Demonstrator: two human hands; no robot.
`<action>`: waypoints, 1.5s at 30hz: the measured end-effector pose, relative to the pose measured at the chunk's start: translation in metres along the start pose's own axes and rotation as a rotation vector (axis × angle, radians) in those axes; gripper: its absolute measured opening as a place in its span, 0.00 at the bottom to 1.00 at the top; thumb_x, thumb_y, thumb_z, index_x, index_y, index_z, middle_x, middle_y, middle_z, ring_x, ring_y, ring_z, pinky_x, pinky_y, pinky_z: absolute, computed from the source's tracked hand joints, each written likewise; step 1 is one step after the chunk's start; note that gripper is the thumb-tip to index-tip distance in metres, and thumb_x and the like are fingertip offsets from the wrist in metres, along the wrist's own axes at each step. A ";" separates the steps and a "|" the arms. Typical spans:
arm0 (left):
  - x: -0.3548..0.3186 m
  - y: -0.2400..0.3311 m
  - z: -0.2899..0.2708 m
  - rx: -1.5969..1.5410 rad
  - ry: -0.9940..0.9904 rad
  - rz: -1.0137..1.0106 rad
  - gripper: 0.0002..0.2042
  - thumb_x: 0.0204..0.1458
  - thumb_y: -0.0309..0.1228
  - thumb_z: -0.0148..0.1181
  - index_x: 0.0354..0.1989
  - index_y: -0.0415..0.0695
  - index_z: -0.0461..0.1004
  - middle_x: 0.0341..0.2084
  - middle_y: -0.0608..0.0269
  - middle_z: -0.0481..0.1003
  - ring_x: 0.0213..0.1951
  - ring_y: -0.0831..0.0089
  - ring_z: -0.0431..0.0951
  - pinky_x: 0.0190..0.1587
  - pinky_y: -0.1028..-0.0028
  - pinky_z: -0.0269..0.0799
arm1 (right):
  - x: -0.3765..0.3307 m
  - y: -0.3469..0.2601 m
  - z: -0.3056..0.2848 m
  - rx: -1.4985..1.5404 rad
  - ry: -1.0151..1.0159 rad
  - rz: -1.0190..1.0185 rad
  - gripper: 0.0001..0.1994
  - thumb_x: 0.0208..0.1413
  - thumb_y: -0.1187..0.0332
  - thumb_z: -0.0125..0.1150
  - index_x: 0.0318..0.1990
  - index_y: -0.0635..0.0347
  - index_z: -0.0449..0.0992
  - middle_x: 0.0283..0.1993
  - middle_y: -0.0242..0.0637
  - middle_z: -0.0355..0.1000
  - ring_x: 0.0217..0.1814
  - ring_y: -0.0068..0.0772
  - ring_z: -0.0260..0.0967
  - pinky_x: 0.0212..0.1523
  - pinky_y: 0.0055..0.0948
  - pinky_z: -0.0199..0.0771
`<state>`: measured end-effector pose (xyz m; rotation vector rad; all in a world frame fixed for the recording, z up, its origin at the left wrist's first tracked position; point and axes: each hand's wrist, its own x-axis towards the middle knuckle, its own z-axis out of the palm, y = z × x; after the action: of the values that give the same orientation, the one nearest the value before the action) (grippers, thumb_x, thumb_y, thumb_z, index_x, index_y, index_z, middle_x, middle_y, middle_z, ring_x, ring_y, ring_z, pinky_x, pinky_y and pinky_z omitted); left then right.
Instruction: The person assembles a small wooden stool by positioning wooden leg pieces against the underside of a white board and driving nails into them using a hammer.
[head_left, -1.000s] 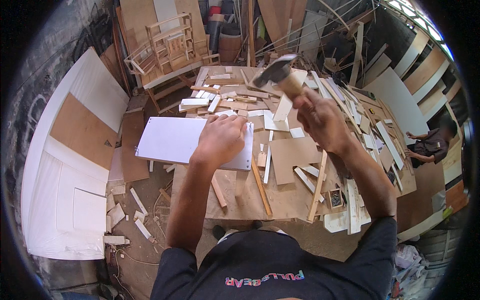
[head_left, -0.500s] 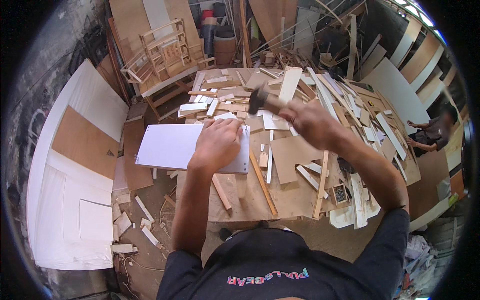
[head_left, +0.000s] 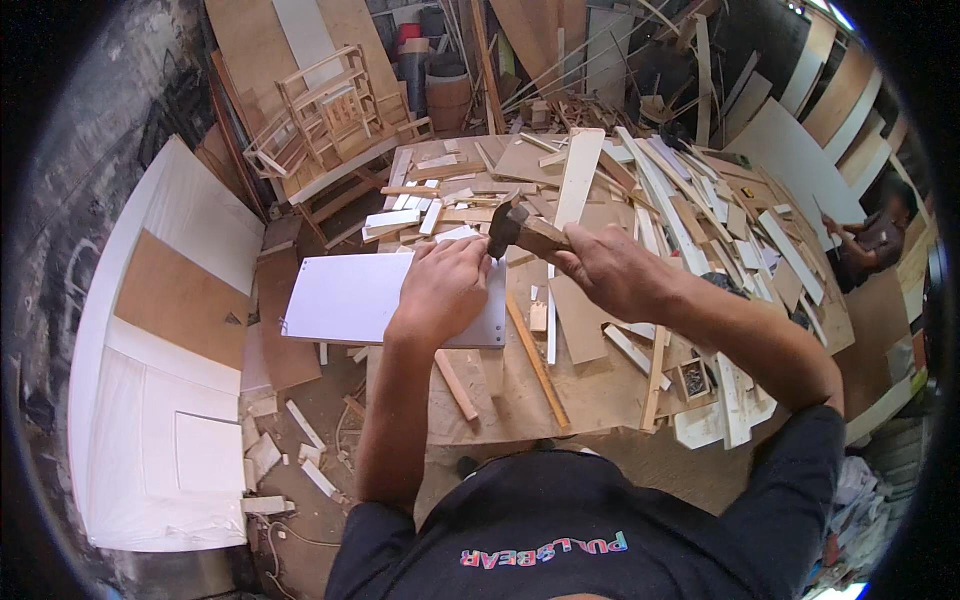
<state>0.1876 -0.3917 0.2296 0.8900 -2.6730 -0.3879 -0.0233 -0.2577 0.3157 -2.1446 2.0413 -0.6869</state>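
Observation:
My right hand (head_left: 615,265) is wrapped round the wooden handle of a hammer (head_left: 544,238). The dark hammer head sits at the far right corner of a white board (head_left: 345,292), close to my left fingers; whether it touches the board cannot be made out. My left hand (head_left: 442,285) grips the board near its right end, with the fingers bent together toward the far edge. Small dark marks show at the board's corners. The spot under the hammer head is hidden.
Wood offcuts and strips cover much of the worktable (head_left: 600,400). A small box of nails or screws (head_left: 694,378) lies near its front edge. Large white panels (head_left: 135,420) lean at left; a wooden frame (head_left: 325,100) stands behind. A co-worker (head_left: 872,235) is at right.
The hammer has come down and slightly left onto the board's far right corner, where a small nail showed before. My left hand stays on the board. The view has shifted slightly.

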 end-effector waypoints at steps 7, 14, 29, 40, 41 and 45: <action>-0.001 -0.008 0.006 -0.003 0.035 0.013 0.21 0.72 0.37 0.46 0.67 0.42 0.73 0.68 0.53 0.73 0.71 0.58 0.69 0.73 0.59 0.58 | 0.000 -0.016 -0.008 0.041 0.016 0.109 0.15 0.75 0.62 0.52 0.48 0.68 0.75 0.35 0.62 0.78 0.44 0.65 0.80 0.44 0.58 0.76; -0.003 -0.009 0.007 -0.010 0.031 -0.011 0.22 0.73 0.37 0.45 0.68 0.41 0.72 0.70 0.53 0.71 0.73 0.58 0.67 0.75 0.59 0.56 | 0.001 -0.005 -0.010 0.050 0.082 -0.127 0.23 0.75 0.64 0.49 0.71 0.67 0.64 0.38 0.59 0.80 0.43 0.68 0.79 0.43 0.56 0.77; 0.002 -0.009 0.009 0.001 0.015 0.040 0.23 0.73 0.37 0.45 0.70 0.40 0.70 0.70 0.50 0.71 0.73 0.57 0.66 0.74 0.58 0.57 | 0.006 -0.006 -0.003 -0.028 -0.096 0.022 0.16 0.76 0.60 0.50 0.47 0.70 0.72 0.34 0.61 0.77 0.38 0.67 0.79 0.39 0.57 0.77; 0.003 -0.009 0.005 -0.013 -0.002 0.002 0.25 0.72 0.38 0.46 0.72 0.39 0.68 0.73 0.49 0.66 0.75 0.58 0.63 0.77 0.60 0.53 | 0.012 -0.010 -0.012 -0.051 0.005 -0.105 0.17 0.75 0.61 0.52 0.41 0.69 0.73 0.32 0.62 0.76 0.40 0.68 0.77 0.44 0.57 0.75; 0.005 -0.008 0.002 -0.011 -0.014 0.009 0.25 0.71 0.37 0.46 0.72 0.38 0.67 0.73 0.49 0.66 0.75 0.58 0.63 0.77 0.60 0.53 | 0.007 0.009 0.005 -0.145 -0.069 -0.152 0.17 0.75 0.61 0.52 0.41 0.68 0.73 0.32 0.62 0.76 0.39 0.67 0.77 0.43 0.56 0.75; 0.008 -0.012 0.008 -0.029 0.003 0.028 0.26 0.71 0.36 0.46 0.73 0.37 0.66 0.74 0.48 0.65 0.75 0.57 0.63 0.78 0.61 0.52 | 0.007 0.006 0.006 -0.050 -0.063 0.006 0.16 0.76 0.60 0.51 0.40 0.66 0.73 0.30 0.58 0.76 0.35 0.66 0.77 0.39 0.55 0.75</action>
<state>0.1854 -0.4047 0.2192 0.8427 -2.6667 -0.4178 -0.0264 -0.2665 0.3102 -2.1566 2.0528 -0.5659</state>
